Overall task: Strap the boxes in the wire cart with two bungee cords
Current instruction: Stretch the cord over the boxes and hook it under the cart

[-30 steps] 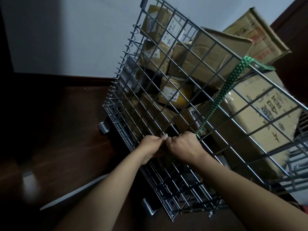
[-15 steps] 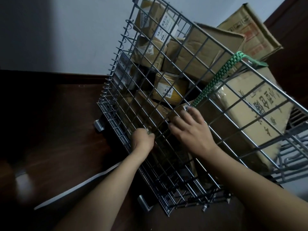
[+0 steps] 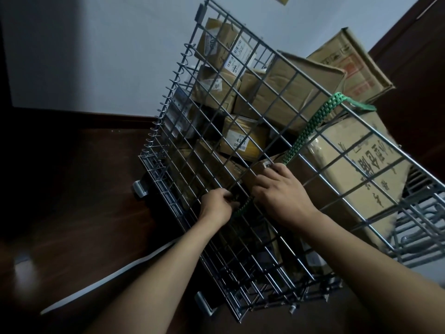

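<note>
A wire cart (image 3: 272, 75) stands in front of me, filled with several cardboard boxes (image 3: 296, 92). A green bungee cord (image 3: 310, 131) runs from the cart's top rim down the outside of the near wire wall to my hands. My left hand (image 3: 216, 208) grips the cord's lower end against the wire wall. My right hand (image 3: 281, 189) lies on the wall just right of it, fingers spread over the wires and the cord, fingertips beside a small metal hook (image 3: 267, 163). A second cord is not visible.
The cart stands on a dark wooden floor (image 3: 72, 189) against a pale wall (image 3: 108, 56). A pale strip (image 3: 113, 278) lies on the floor at the left. A dark door (image 3: 414, 68) is at the right, and more wire racking (image 3: 423, 227) sits at the cart's right side.
My hands, held together a second ago, have parted. The right hand has moved up the wire wall and spread its fingers. The left hand stays low, holding the cord's end.
</note>
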